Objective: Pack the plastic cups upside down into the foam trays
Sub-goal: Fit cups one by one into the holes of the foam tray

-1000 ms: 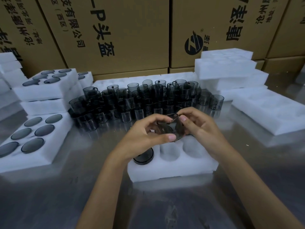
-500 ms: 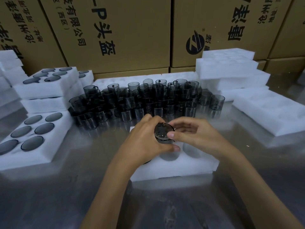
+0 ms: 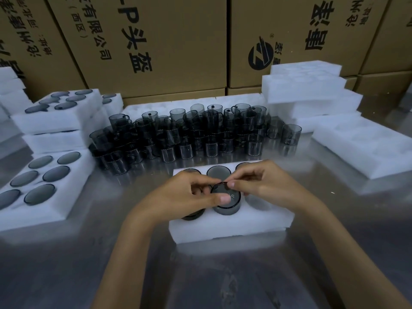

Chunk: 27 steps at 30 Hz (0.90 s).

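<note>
Far left on the shiny metal surface there's a foam tray already filled with upside-down grey cups, and more filled trays stacked behind it. Moving in, a big cluster of loose cups sits near the back in front of the cardboard boxes. Dead centre is the tray being packed. The left hand has its fingers curled and thumb pinching the rim of a cup that's bottom-up and partway down in the middle front hole. The right hand pinches the same cup's far edge with its fingertips. Over to the right, empty white trays lie flat, with a stack of empties behind.
</note>
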Tool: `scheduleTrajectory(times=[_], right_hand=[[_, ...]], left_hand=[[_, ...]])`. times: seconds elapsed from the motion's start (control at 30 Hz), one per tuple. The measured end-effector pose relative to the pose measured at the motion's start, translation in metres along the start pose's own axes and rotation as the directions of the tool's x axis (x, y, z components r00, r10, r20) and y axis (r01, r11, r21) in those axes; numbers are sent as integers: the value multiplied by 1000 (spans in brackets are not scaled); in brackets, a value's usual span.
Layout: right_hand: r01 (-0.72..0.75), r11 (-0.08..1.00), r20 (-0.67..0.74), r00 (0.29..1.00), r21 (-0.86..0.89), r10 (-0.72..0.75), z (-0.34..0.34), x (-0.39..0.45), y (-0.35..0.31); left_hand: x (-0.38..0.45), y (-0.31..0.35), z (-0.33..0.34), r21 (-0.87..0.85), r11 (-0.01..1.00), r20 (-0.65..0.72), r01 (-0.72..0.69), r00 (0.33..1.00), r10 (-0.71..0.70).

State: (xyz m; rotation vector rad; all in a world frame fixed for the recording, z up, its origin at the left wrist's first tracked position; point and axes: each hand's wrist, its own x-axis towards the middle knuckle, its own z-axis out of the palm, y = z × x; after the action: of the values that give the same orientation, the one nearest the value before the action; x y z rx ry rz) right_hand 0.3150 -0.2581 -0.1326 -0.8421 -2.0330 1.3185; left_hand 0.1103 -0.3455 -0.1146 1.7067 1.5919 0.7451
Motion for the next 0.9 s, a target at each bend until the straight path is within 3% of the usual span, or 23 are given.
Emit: scheduleTrajectory(times=[0.17,0.3,0.4,0.5,0.63,0.73,0.83,0.9], right_hand=[[60,977,-20,998,-205,-65,-3,-2,4],[38,904,-35,998,-426,-58,-3,-2,6],[-15,827,-47,999,-562,-14,-1,1,7],[-115,814,-71,993,-569,91,-7,1,9],[-184,901,-91,983,-394,161,-15,-2,19],[-151,984,-245,962,-99,123,-20,6,31],[-142,958,-448,860,249,244,-28,15,49],[-158,917,-516,786,367,342,-33,22,64]], left_hand=[[4,-9,0,142,989,-104,30,994,-15],[5,-12,-3,334,925,-228,178,968,-104],[7,-16,-6,180,945,-115,271,960,-254],[10,-19,-6,53,957,-55,285,958,-282],[11,-26,-6,40,967,-50,250,967,-248],[12,-31,-6,11,978,-115,208,972,-205],[17,-32,0,-64,984,-252,166,952,-177],[20,-30,7,-74,990,-342,118,930,-137]])
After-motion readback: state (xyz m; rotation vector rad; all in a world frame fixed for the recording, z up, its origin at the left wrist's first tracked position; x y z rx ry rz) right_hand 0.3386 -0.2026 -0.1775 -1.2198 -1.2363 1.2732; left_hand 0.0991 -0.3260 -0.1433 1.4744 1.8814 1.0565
